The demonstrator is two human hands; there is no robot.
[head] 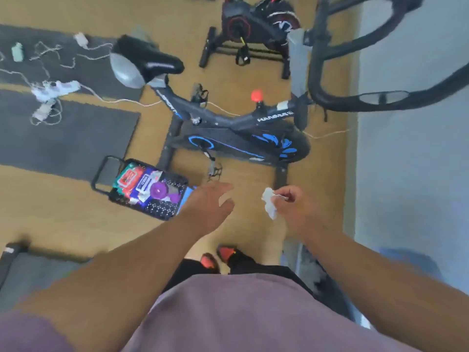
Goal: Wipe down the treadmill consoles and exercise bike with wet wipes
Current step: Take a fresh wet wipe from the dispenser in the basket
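Observation:
A black exercise bike (236, 128) with blue flywheel markings stands on the wooden floor ahead of me, its saddle (149, 59) at the upper left and its handlebars (380, 97) at the upper right. My right hand (294, 207) pinches a crumpled white wet wipe (269, 203) low in front of the bike. My left hand (213, 204) hovers beside it with fingers spread, holding nothing. A black mesh basket (175, 184) on the floor to my left holds wet wipe packs (129, 177) and a purple object.
A second bike (253, 26), black and red, stands behind the first. Dark floor mats (68, 138) lie to the left, with white power strips and cables (50, 92) across them. A pale wall (411, 161) runs along the right. My feet in orange shoes (220, 257) are below.

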